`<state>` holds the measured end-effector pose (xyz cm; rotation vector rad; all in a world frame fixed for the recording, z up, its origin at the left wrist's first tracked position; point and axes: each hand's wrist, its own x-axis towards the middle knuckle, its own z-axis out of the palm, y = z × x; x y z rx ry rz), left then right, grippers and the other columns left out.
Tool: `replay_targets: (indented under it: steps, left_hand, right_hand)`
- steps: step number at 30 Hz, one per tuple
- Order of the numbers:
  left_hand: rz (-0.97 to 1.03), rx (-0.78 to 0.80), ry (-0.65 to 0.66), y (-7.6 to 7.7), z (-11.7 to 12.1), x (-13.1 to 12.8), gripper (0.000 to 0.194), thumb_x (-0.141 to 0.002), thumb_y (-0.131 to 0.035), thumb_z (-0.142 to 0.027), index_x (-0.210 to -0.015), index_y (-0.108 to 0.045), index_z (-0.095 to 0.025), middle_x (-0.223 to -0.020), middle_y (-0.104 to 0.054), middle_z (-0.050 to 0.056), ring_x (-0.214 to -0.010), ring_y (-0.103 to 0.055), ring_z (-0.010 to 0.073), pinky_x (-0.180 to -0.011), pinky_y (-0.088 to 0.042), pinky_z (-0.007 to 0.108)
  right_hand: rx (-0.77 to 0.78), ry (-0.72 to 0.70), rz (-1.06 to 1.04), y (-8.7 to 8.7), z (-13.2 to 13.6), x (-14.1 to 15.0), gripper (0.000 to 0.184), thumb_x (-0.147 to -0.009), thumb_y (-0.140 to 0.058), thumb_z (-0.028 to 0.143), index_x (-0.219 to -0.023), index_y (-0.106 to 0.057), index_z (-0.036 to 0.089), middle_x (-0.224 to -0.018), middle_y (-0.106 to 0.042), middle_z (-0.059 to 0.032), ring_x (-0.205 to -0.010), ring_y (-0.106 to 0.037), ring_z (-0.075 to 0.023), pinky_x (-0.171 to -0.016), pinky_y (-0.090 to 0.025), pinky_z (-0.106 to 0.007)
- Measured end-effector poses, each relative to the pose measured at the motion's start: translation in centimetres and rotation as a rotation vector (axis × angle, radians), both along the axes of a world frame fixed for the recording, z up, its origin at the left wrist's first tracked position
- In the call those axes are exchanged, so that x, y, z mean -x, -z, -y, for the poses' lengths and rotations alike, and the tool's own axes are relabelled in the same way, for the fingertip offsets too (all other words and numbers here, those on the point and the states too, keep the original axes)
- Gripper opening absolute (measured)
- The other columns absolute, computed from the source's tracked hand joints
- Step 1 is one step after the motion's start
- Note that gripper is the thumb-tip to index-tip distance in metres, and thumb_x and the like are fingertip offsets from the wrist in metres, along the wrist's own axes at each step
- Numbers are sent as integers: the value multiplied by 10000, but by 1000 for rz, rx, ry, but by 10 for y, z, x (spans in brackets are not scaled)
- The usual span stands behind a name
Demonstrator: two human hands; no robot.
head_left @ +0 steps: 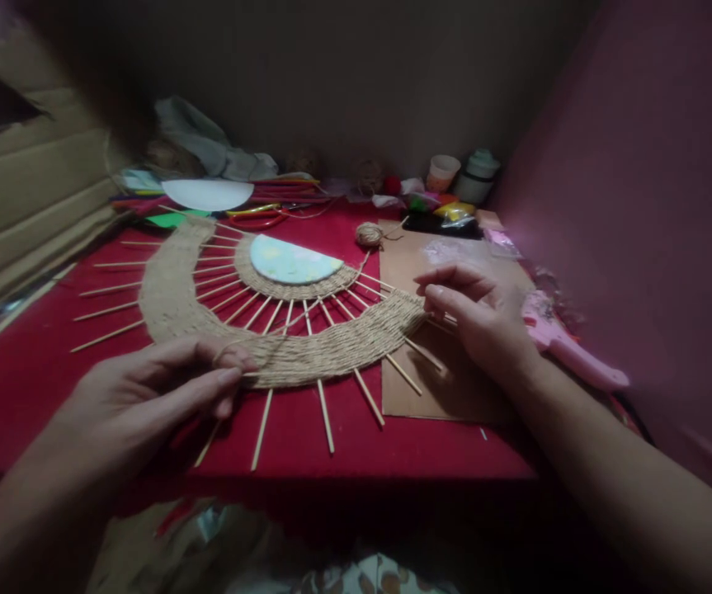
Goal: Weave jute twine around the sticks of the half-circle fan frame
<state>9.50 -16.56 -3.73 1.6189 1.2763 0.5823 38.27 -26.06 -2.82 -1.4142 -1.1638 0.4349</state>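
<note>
A half-round weaving of brown twine point(306, 355) on thin wooden sticks point(327, 417) lies on the red cloth. The sticks fan out from a pale blue, patterned half disc point(294, 260) with a narrow woven rim. My left hand point(176, 388) is at the wide band's lower left, its thumb and fingers pinched on a strand of twine. That loose strand crosses the sticks toward the disc's right corner, near a small twine ball point(369, 235). At the band's right end, my right hand point(479, 313) grips the edge of the weaving between thumb and fingers.
Brown cardboard point(455, 388) lies under the weaving's right side. A pink glue gun point(572, 351) is at the right, by the wall. Behind are scissors point(256, 216), a white half disc point(207, 195), a cup point(443, 173) and a bottle point(479, 175). Cardboard point(27, 173) stands at left.
</note>
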Motion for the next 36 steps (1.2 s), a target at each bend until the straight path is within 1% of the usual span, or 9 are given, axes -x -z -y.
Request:
replay_targets:
  steps: [2, 4, 8, 12, 15, 20, 25, 29, 36]
  left_hand:
    - [75, 128, 29, -3, 1, 2, 311, -651, -704, -433, -824, -645, -181, -576, -585, 2, -400, -450, 72, -338, -300, 154]
    - [130, 157, 45, -5, 0, 4, 286, -660, -722, -410, -819, -651, -182, -583, -593, 4, -405, -458, 66, -352, -307, 147]
    - [143, 95, 108, -4, -1, 8, 264, -692, -721, -409, -836, -671, -194, -557, -600, 5, -394, -465, 61, -349, -289, 137]
    - [167, 81, 142, -2, -1, 10, 259, -711, -710, -415, -859, -668, -207, -562, -609, -2, -388, -460, 54, -343, -285, 133]
    - [189, 59, 169, -2, 1, 9, 241, -722, -700, -394, -850, -659, -195, -559, -612, -7, -381, -452, 47, -337, -288, 130]
    - [169, 11, 203, -8, 5, 8, 162, -756, -643, -310, -841, -644, -172, -573, -589, -25, -421, -460, 45, -372, -339, 138]
    - [135, -107, 270, -10, 9, 10, 132, -730, -632, -309, -744, -655, -179, -864, -658, 65, -642, -584, 124, -521, -477, 211]
    - [142, -108, 329, -11, 13, 16, 119, -747, -612, -295, -693, -620, -189, -887, -649, 66, -670, -600, 137, -559, -494, 224]
    - [-69, -534, 468, -8, 24, 25, 122, -823, -504, -190, -732, -585, -181, -967, -620, 56, -863, -589, 154, -743, -486, 243]
  right_hand:
    - [7, -38, 217, -6, 2, 9, 62, -756, -613, 168, -797, -660, 175, -746, -611, -14, -705, -558, -137, -643, -451, -284]
    - [22, -179, 361, -15, 3, 20, 77, -763, -597, 138, -783, -661, 177, -789, -629, -30, -750, -574, -149, -676, -458, -292]
    - [131, -498, 440, -37, -6, 42, 126, -791, -548, 112, -798, -660, 168, -822, -648, -34, -757, -585, -136, -681, -465, -275]
    - [169, -577, 497, -51, -22, 58, 137, -791, -535, 89, -790, -657, 154, -776, -648, -21, -730, -573, -123, -670, -450, -261]
    - [203, -649, 481, -47, -31, 67, 145, -787, -533, 69, -782, -651, 154, -735, -639, 0, -701, -561, -106, -653, -443, -238]
    - [221, -715, 441, -21, -36, 76, 153, -762, -558, 26, -799, -658, 136, -747, -635, 0, -690, -565, -92, -655, -442, -226]
    - [253, -740, 513, -9, -36, 78, 107, -803, -582, 80, -802, -657, 156, -778, -623, -4, -718, -558, -101, -674, -442, -243]
    - [251, -789, 532, -8, -37, 76, 88, -794, -608, 80, -772, -653, 152, -812, -582, -9, -748, -544, -106, -689, -441, -248]
    - [267, -766, 530, -8, -34, 77, 53, -806, -629, 131, -822, -675, 152, -831, -578, -19, -765, -545, -114, -710, -443, -257]
